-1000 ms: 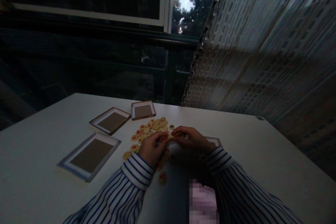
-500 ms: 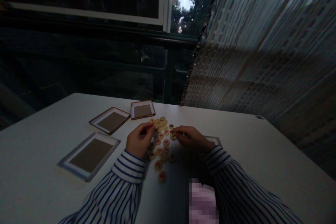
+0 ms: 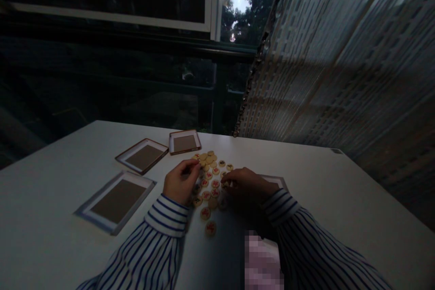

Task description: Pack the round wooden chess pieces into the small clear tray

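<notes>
Round, pale wooden Chinese chess pieces (image 3: pixel 215 184) lie in a loose group on the white table, many showing red or dark characters and some blank side up. My left hand (image 3: pixel 179 182), thumb and fingers pinched together, is at the left side of the group. Whatever it may hold is hidden. My right hand (image 3: pixel 249 183) is on the right, its curled fingertips down among the pieces. A dark-marked piece (image 3: pixel 230 167) lies just beyond its knuckles. The dim light hides what is under those fingers. Nearest me lies a red-marked piece (image 3: pixel 210 228).
Left on the table (image 3: pixel 50 190) stand a grey-rimmed shallow box part (image 3: pixel 114 230) and two brown-rimmed ones (image 3: pixel 123 165) (image 3: pixel 185 151). Another pale-rimmed box part (image 3: pixel 282 184) is partly behind my right hand. A beaded curtain (image 3: pixel 306 77) hangs beyond the table at right.
My right hand has shifted slightly toward me, from the dark-marked piece to lower among the pieces, uncovering another dark-marked one. My left hand stays nearly still.
</notes>
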The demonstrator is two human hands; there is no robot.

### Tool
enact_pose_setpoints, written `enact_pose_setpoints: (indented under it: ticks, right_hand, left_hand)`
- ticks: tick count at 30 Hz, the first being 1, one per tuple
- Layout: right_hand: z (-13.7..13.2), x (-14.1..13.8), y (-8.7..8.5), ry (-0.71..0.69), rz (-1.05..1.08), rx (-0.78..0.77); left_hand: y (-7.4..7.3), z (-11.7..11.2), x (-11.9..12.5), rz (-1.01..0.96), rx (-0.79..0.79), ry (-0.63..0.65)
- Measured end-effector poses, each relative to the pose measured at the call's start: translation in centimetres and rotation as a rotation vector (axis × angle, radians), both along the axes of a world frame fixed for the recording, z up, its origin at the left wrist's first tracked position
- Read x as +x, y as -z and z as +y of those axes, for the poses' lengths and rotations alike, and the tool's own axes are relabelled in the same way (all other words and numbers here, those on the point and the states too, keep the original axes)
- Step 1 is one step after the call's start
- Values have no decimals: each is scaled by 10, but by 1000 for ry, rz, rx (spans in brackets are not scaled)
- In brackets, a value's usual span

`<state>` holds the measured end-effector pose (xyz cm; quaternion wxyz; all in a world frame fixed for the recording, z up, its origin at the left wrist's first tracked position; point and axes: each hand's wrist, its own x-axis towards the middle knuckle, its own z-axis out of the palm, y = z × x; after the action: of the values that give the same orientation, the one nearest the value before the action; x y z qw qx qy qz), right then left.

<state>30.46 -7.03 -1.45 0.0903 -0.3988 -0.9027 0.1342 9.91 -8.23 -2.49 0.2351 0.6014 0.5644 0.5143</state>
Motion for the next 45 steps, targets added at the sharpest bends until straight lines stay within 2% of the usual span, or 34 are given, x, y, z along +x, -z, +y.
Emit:
enact_pose_setpoints:
  ticks: [6, 16, 21, 26, 30, 34, 40, 45]
  right_hand:
    - [-1, 0, -6, 7, -114, 21]
    - [0, 2, -4, 43, -233, 89]
    - [0, 4, -2, 36, -244, 107]
    - [-4, 3, -8, 52, -220, 115]
    - [-8, 5, -14, 102, -227, 134]
    - [-9, 8, -18, 126, -302, 121]
    - [-8, 8, -15, 144, -378, 105]
    - [-8, 8, -15, 153, -325, 105]
  left_hand:
    - [2, 0, 0, 45, 9, 18]
    - [4, -1, 2, 107, -31, 14]
    - [5, -1, 2, 162, -15, 24]
    - [7, -1, 4, 172, -10, -2]
    - [6, -2, 5, 183, -14, 24]
    - [8, -1, 5, 268, 46, 44]
    - [14, -1, 7, 338, 82, 115]
    - [11, -4, 10, 381, 90, 162]
